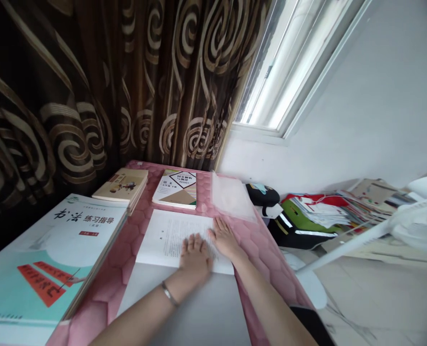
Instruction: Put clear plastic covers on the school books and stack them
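Note:
An open book [152,245] lies before me on the pink quilted cover, turned so its printed page is on the far side and a plain grey-white page is nearer. My left hand [195,257], with a silver bangle on the wrist, rests flat on the printed page near the fold, fingers spread and slightly blurred. Along the right edge of that page my right hand [225,238] lies flat, fingers pointing away from me. Neither hand grasps anything. Beyond the book's top edge is a textbook [175,188], and a clear plastic sheet [231,194] lies to its right.
Stacked at left are large calligraphy workbooks [54,254] and a pile of tan booklets [121,185]. A patterned curtain [144,86] hangs behind. To the right are a white fan [360,235], a green-and-black bag [299,223] and heaped papers. A dark object [310,327] sits at lower right.

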`<state>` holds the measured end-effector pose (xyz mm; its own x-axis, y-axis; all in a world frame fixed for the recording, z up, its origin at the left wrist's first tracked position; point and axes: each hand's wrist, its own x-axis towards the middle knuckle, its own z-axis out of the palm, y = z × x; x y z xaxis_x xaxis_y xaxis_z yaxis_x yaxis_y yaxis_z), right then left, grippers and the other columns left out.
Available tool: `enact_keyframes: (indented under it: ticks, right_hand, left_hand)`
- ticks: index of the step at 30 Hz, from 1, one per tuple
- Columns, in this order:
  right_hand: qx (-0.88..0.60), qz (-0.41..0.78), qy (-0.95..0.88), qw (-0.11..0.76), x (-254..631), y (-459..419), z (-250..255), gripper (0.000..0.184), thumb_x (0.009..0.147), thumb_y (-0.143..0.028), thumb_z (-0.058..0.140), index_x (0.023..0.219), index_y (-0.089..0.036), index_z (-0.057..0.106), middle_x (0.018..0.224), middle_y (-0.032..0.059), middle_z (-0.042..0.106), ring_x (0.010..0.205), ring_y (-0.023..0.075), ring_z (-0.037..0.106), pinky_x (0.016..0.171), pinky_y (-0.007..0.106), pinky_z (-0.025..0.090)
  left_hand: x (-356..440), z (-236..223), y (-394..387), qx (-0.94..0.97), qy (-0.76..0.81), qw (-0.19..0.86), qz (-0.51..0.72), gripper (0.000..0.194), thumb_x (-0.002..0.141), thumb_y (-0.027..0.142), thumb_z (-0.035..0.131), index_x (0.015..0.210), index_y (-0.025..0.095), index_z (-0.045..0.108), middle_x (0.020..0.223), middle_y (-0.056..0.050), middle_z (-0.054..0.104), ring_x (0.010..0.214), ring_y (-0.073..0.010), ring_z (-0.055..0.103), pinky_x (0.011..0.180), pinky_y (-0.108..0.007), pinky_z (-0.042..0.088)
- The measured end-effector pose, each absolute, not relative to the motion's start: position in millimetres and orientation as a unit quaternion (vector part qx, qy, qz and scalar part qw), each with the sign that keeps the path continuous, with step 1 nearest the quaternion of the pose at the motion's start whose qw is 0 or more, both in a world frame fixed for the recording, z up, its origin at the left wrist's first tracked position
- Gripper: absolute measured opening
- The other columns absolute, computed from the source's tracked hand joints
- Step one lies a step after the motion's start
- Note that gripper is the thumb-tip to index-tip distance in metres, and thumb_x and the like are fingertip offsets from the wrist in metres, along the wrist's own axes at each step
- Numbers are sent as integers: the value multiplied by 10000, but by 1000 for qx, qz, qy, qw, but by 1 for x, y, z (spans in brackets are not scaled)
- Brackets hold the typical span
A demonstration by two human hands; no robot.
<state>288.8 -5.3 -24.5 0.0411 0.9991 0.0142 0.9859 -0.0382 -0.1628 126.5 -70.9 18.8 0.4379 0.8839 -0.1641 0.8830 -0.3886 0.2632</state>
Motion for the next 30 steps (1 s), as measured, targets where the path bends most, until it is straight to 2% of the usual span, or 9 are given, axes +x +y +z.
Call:
enact_keyframes:
  ticks: [4, 6, 9, 13, 18, 21, 26, 30]
  right_hand:
    - [-687, 91, -711, 119, 311, -6, -23, 557, 906, -362, 478, 1417, -145, 451, 1538, 111, 363, 1428, 205, 300, 1158, 356, 241]
    - [-676, 88, -717, 145, 323, -10, -23, 545, 865, -366, 546, 1370, -168, 495, 1503, 99, 416, 1405, 206, 333, 1146, 355, 261]
    - [-696, 59, -697, 163, 332, -12, -23, 539, 821, -425, 611, 1300, -190, 538, 1429, 90, 486, 1351, 247, 385, 1114, 388, 288]
    - [-784, 25, -599, 161, 327, 5, -18, 459, 770, -528, 657, 1086, -197, 627, 1227, 105, 598, 1176, 305, 509, 989, 398, 378]
    - [-824, 11, -542, 161, 321, 36, -13, 485, 819, -568, 594, 1020, -129, 637, 1101, 186, 631, 1086, 343, 563, 913, 399, 405]
    - [-822, 10, -546, 164, 321, 39, -14, 459, 833, -550, 586, 1024, -135, 634, 1101, 190, 628, 1085, 341, 568, 909, 397, 404]
    - [-779, 31, -605, 162, 330, 11, -17, 373, 783, -452, 682, 1051, -199, 623, 1142, 98, 616, 1085, 261, 561, 948, 341, 389]
    - [-714, 80, -673, 175, 342, -17, -15, 400, 734, -384, 733, 1073, -211, 608, 1127, 56, 605, 1094, 225, 536, 942, 317, 401]
  left_hand:
    - [154, 15, -70, 858, 489, 157, 33, 607, 950, 423, 264, 1496, 164, 321, 1599, -114, 194, 1478, -315, 132, 1183, -536, 116]
    - [156, 12, -70, 858, 489, 154, 42, 611, 948, 432, 275, 1499, 171, 314, 1602, -114, 179, 1478, -323, 125, 1183, -540, 108]
    - [154, 9, -69, 858, 483, 169, 48, 618, 947, 445, 285, 1502, 176, 305, 1604, -123, 165, 1477, -333, 120, 1186, -535, 96]
    - [153, 7, -68, 858, 483, 167, 48, 605, 953, 445, 278, 1495, 181, 327, 1602, -120, 167, 1478, -330, 118, 1189, -533, 86]
    - [155, 4, -67, 856, 488, 162, 46, 604, 948, 454, 292, 1494, 200, 330, 1603, -105, 165, 1479, -324, 116, 1191, -528, 88]
    - [154, 3, -67, 855, 487, 172, 51, 597, 943, 453, 302, 1494, 225, 330, 1606, -94, 172, 1479, -330, 111, 1188, -533, 87]
    - [152, 7, -68, 855, 481, 183, 63, 556, 941, 444, 324, 1469, 279, 382, 1606, -76, 197, 1476, -342, 128, 1178, -554, 92]
    - [152, 12, -69, 854, 481, 188, 62, 558, 935, 420, 347, 1469, 264, 383, 1605, -99, 188, 1473, -356, 121, 1175, -562, 90]
